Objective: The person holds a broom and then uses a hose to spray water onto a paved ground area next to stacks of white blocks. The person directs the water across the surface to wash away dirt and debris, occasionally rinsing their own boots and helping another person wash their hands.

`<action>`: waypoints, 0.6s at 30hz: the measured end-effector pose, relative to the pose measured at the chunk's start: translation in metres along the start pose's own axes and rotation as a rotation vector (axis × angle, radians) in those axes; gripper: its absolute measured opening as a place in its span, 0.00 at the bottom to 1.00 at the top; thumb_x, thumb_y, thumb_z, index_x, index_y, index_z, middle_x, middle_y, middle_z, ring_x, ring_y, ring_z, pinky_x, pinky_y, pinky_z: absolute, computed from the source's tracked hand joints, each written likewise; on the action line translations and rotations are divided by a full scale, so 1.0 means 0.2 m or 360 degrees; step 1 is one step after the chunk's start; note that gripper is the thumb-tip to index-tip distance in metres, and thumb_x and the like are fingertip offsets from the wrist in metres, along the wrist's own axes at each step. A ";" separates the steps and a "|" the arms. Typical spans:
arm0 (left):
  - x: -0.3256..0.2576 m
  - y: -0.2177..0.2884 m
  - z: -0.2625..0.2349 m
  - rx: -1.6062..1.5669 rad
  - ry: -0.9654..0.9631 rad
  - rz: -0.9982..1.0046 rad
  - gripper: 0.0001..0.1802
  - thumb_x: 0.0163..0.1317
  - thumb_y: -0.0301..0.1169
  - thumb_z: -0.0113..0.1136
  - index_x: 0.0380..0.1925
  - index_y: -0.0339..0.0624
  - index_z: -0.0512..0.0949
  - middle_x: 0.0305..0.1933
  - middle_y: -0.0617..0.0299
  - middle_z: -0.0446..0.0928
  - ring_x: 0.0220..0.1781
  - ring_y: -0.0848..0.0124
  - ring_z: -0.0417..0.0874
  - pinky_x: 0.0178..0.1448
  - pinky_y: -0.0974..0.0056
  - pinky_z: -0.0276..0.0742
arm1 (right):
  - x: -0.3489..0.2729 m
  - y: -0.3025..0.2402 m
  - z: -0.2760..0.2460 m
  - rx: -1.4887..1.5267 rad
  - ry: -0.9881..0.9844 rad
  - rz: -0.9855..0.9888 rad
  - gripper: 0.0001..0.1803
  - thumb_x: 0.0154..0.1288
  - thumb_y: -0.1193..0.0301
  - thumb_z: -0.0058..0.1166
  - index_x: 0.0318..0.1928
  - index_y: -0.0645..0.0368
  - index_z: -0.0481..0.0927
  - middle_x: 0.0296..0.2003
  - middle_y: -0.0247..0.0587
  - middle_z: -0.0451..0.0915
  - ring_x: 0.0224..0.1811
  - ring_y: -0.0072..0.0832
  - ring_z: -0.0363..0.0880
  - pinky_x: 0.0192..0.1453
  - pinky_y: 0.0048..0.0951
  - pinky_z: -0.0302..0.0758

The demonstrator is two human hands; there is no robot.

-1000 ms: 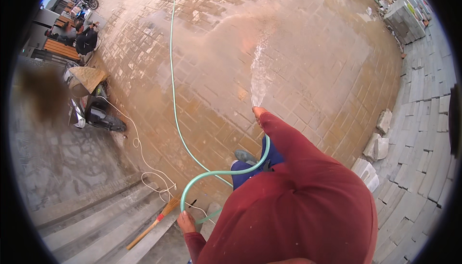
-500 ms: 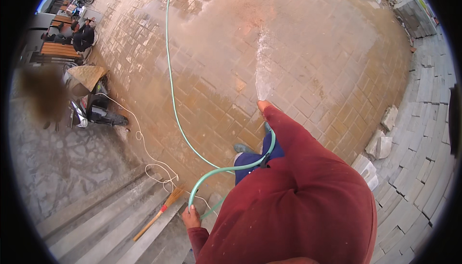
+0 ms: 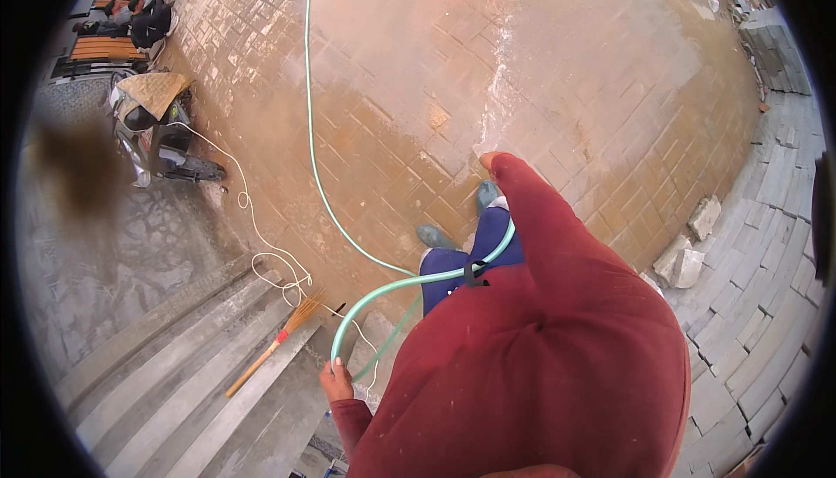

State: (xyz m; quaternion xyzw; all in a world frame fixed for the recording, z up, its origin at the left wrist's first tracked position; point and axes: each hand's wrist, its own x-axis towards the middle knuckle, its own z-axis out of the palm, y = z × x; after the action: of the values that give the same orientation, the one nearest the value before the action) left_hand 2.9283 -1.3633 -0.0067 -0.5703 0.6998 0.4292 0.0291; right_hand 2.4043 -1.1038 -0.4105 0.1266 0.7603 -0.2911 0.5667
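Hose (image 3: 435, 277) right of broom (image 3: 281, 336)

Hose (image 3: 392, 287), one: pale green, flexible; outlet hidden, water (image 3: 501, 51) streaming out. Near section arched in a raised loop right of the broom (image 3: 275, 344); far section laid in a long curve beyond the broom.

head cam on you, super wide fisheye, looking steeply down, your red shirt (image 3: 540, 347) right up close, paving (image 3: 409, 147) further out
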 end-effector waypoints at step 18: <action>-0.05 -0.12 -0.06 -0.0213 0.0177 0.0066 0.24 0.69 0.49 0.51 0.20 0.43 0.68 0.15 0.67 0.64 0.15 0.76 0.66 0.20 0.69 0.61 | -0.14 -0.17 0.42 0.0300 -0.0028 -0.0147 0.21 0.59 0.55 0.41 0.37 0.62 0.75 0.18 0.41 0.68 0.16 0.32 0.66 0.19 0.39 0.59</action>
State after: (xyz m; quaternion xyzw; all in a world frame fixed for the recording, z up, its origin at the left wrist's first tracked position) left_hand 2.9568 -1.3615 -0.0078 -0.5792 0.6818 0.4432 -0.0569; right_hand 2.4621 -1.1774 -0.3898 0.1417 0.7297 -0.3882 0.5448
